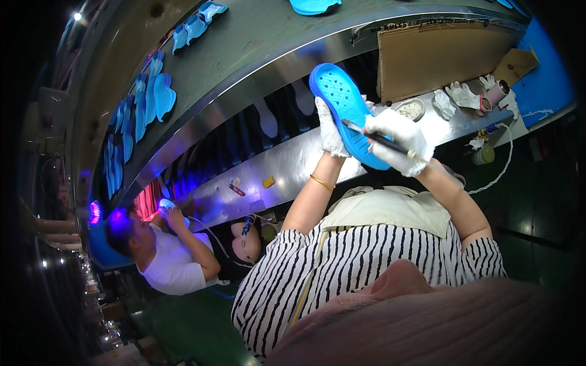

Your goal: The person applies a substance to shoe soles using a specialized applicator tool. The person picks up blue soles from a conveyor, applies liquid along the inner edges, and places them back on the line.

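Note:
A bright blue shoe sole [339, 91] with a raised rim and small holes stands tilted in front of me. My left hand [330, 129], in a white knit glove, grips its left edge. My right hand [403, 140], also gloved in white with fingertips bare, pinches a slim pen-like tool [390, 144] with a dark handle. Its pale tip lies over the inner face of the sole; whether the two touch I cannot tell. The far fingers of both hands are partly hidden.
Beyond a metal-edged bench [268, 155] runs a conveyor belt [244, 43] carrying several blue pieces [162, 97]. A cardboard sheet [439, 58], a small bowl [411, 110], loose gloves [464, 96] and a cylindrical spool [497, 91] sit right. Another person [177, 250] works at left, holding a light-coloured piece.

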Available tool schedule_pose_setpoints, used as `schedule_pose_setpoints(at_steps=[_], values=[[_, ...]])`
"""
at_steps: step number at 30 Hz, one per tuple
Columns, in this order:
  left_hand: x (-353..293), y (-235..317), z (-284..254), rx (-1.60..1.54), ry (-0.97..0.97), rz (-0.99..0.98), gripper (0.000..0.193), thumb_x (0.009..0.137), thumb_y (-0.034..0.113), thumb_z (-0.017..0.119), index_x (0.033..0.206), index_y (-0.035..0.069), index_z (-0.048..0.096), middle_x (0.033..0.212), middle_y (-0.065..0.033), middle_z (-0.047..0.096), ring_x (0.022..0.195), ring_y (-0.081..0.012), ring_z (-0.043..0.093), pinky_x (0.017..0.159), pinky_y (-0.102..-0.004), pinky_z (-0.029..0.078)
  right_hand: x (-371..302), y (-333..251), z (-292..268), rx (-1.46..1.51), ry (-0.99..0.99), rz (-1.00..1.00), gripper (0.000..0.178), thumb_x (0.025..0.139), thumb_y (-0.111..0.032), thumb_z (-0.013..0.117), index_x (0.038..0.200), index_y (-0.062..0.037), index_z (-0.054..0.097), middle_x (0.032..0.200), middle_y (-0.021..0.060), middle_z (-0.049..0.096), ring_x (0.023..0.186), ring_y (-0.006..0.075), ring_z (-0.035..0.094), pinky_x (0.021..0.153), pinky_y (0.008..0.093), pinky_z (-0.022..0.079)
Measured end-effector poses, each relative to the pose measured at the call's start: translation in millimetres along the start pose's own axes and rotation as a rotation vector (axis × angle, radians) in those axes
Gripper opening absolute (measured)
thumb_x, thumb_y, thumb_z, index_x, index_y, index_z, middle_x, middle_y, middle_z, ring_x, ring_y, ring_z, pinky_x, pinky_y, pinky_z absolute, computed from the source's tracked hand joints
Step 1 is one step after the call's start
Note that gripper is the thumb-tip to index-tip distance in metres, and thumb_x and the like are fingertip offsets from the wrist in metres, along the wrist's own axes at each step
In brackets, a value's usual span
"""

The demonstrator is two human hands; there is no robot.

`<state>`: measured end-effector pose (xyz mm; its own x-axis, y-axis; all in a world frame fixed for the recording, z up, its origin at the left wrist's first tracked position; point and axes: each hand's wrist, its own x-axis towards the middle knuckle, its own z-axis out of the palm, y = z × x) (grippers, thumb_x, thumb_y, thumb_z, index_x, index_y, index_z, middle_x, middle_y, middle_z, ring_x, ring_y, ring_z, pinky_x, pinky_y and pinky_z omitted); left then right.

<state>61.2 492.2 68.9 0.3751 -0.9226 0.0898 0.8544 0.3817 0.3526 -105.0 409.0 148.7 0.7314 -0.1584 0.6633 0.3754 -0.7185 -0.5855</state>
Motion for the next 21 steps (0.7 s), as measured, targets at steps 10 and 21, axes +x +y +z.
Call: schedule_pose_setpoints(at_steps=[10, 21], values=[[2, 25, 0, -0.015, -0.014, 0.035, 0.093, 0.088, 0.08, 0.038, 0.139, 0.004, 0.047, 0.125, -0.0236, 0.061, 0.109, -0.0422, 0.062, 0.095, -0.0565, 0.052, -2, -15, -1, 0.008, -0.121, 0.096, 0.021, 0.074, 0.004, 0.073, 0.092, -0.0045, 0.066, 0.088, 0.009, 0.068, 0.082, 0.0224, 0.066, 0.076, 0.0328, 0.053], [-25, -10, 55, -0.079, -0.125, 0.032, 0.111, 0.08, 0.088, 0.038, 0.154, 0.005, 0.027, 0.15, -0.0201, 0.041, 0.13, -0.038, 0.048, 0.112, -0.0518, 0.04, 10, 16, -36, 0.417, 0.121, 0.395, 0.013, 0.091, -0.002, 0.066, 0.103, -0.0003, 0.064, 0.096, 0.006, 0.069, 0.088, 0.01, 0.064, 0.08, 0.0261, 0.052]])
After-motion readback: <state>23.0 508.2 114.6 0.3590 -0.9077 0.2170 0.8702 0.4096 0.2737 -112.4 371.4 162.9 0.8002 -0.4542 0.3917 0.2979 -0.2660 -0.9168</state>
